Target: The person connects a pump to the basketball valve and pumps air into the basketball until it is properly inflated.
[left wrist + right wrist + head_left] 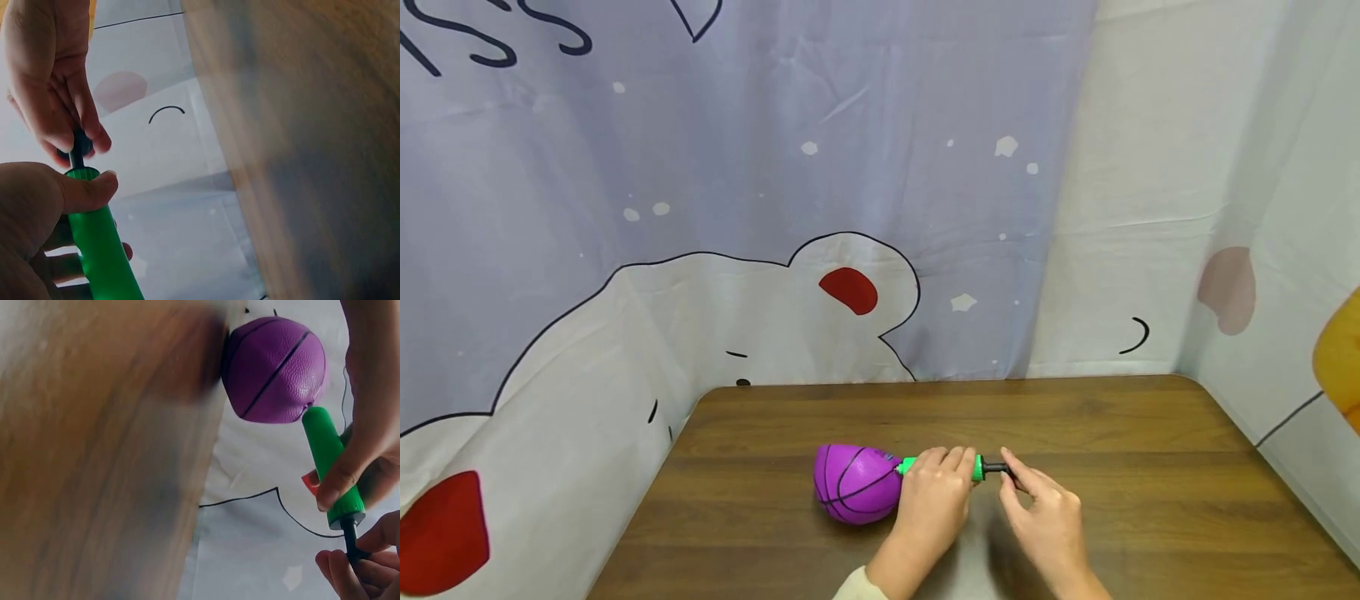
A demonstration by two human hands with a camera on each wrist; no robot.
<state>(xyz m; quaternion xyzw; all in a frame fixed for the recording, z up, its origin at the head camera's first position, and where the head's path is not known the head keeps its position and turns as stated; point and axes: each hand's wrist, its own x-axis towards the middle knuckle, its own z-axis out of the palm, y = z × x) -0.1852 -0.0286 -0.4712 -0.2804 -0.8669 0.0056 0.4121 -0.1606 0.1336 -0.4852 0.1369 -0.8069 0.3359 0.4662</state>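
Observation:
A purple ball (856,487) with black seam lines lies on the table, partly caved in on its left side in the head view. The nozzle end of a green hand pump (323,440) meets the ball at its seam. My left hand (934,492) grips the pump's green barrel, thumb near its ridged end cap in the left wrist view. With fingers and thumb, my right hand (1047,517) pinches the black handle (80,145) at the end of the pump rod. A short length of black rod (994,467) shows between the two hands.
The wooden table (760,425) spreads around the ball and both hands. Behind it hangs a printed cloth (970,208) with cartoon shapes, touching the table's back edge. More printed cloth (1285,350) hangs along the right side.

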